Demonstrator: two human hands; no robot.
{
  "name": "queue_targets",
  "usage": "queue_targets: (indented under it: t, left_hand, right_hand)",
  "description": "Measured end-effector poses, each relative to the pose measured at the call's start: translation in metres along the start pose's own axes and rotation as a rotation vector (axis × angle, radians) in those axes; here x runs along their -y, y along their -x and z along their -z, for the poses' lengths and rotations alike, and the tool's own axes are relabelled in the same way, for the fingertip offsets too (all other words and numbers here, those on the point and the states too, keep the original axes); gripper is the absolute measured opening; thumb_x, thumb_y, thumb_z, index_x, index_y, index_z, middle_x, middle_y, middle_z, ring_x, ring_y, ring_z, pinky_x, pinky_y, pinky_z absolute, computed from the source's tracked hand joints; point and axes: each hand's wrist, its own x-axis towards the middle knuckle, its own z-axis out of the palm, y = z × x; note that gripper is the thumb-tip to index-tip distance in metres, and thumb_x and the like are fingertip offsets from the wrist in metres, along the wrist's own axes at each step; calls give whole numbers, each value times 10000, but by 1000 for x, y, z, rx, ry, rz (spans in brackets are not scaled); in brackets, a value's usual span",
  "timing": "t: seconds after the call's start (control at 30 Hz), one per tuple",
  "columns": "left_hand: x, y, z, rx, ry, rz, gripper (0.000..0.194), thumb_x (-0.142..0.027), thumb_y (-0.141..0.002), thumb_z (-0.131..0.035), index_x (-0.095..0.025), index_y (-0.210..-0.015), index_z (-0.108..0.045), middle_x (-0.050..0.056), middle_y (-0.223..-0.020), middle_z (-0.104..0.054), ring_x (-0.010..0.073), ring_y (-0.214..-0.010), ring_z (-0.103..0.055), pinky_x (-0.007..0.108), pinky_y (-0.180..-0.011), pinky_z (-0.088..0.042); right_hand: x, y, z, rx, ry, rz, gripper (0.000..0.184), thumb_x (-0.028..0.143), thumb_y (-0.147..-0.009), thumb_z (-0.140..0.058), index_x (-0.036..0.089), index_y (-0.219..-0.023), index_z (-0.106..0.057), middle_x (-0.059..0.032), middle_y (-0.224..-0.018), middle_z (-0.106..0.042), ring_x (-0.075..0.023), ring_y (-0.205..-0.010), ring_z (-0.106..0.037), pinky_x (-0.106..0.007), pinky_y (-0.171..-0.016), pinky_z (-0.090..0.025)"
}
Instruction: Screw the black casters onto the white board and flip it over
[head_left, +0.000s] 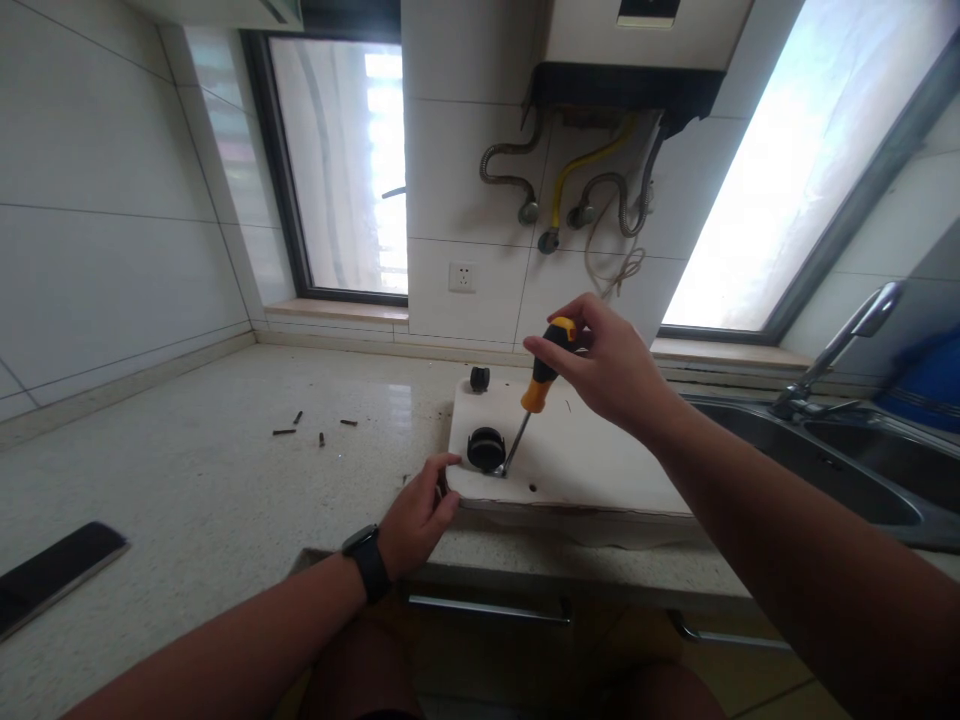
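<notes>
My right hand (615, 370) is closed round the yellow-and-black handle of a screwdriver (536, 390). Its shaft slants down to the left, and the tip meets the base of a round black fitting (486, 448) on a white board (600, 440). Whether a screw sits under the tip is too small to tell. My left hand (420, 512), a black watch on its wrist, grips the board's near left corner. A second, smaller black fitting (480, 378) stands at the far left corner. A small dark hole (532, 488) shows near the front edge.
Several dark screws (322, 439) lie on the speckled counter (202, 480) to the left. A dark flat object (60, 570) rests at the far left. On the right is a steel sink (750, 412) with a tap (832, 360). Hoses (570, 180) hang from a wall-mounted heater (637, 40).
</notes>
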Motion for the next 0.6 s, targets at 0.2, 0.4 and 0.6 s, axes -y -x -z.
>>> queue_targets:
  t: [0.2,0.4,0.6]
  left_hand:
    - [2,1,0,6,3,-6,491,-445,-1028,-442,-185,-1443,-478,49,-990,-610,246,-884,-603,417,-820,-480]
    - [4,1,-1,1,-10,-6,502,-444,-1029,-437,-175,-1451,-476,58,-1003,-622,249,-878,-598,430,-825,-482]
    - [5,2,-3,-19,-26,19,499,-439,-1016,-460,-183,-1443,-495,59,-1012,-632,256,-895,-610,428,-842,-489]
  right_hand:
    - [-7,-2,6,454,-635,-40,527,350,-942,-679,319,-1446,-528,-76,-1432,-658,-237,-1232,-693,-545,-1084,-563]
    - [-9,0,3,231,-469,-77,532,452,-767,-864,237,-1185,-615,-52,-1085,-722,-258,-974,-748,-543,-923,-634]
    - [-1,7,3,-22,-39,-87,567,641,-702,-851,257,-959,-524,-52,-907,-710,-272,-788,-698,-572,-789,-614]
